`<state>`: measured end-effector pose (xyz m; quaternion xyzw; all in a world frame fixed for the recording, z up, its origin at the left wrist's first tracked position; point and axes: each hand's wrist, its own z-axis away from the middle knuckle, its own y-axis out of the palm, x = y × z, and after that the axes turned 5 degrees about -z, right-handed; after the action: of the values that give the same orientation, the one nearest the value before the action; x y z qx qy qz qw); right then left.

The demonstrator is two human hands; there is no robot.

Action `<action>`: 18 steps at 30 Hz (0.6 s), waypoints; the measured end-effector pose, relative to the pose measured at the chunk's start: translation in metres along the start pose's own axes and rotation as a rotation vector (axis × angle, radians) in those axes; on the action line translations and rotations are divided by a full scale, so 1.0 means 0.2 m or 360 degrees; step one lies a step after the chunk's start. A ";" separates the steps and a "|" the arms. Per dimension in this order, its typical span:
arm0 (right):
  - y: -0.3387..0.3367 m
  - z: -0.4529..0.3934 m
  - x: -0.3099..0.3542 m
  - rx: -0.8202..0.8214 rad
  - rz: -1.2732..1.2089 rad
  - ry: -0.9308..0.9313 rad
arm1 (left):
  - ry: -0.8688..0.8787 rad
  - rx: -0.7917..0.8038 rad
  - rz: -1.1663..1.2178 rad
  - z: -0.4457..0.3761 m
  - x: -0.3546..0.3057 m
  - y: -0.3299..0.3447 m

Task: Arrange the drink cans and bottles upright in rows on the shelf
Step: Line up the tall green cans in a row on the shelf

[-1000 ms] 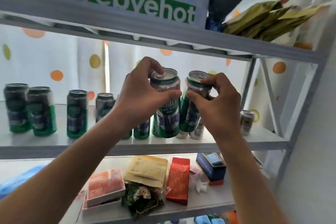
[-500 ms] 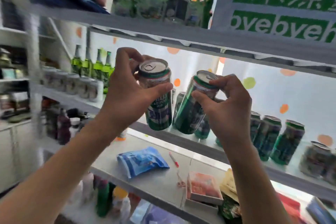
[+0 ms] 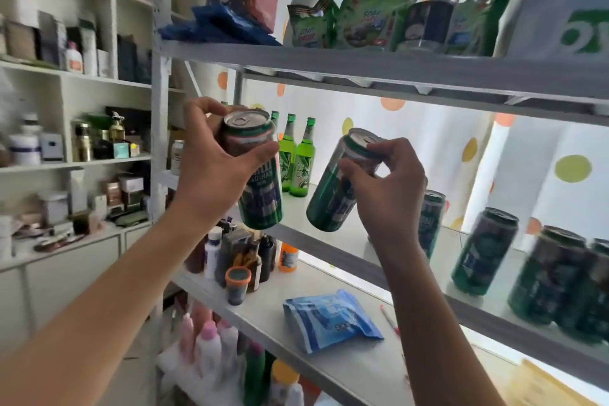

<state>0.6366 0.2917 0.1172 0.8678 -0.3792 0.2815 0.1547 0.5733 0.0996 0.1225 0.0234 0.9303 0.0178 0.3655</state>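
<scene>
Green cans (tilted) within each grip.

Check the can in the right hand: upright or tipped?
Tipped. The can in the right hand leans, top right, base left, above the shelf.

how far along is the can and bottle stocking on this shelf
Partly done. Green bottles stand upright at the back left of the shelf, and cans stand upright to the right. In hand: the left hand holds one can and the right hand another, tilted can, both above the shelf's front edge. Left: set both down upright in a row, perhaps in the bare stretch near the bottles.
</scene>
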 end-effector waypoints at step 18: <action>0.48 -0.65 -1.09 -0.0197 0.0180 0.0222 | 0.0044 0.0824 -0.0390 -0.91 1.07 0.78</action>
<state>0.3959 0.4148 0.0941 0.8120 -0.4327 0.3254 0.2179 0.2975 0.2640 0.1181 0.0032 0.9047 -0.2645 0.3341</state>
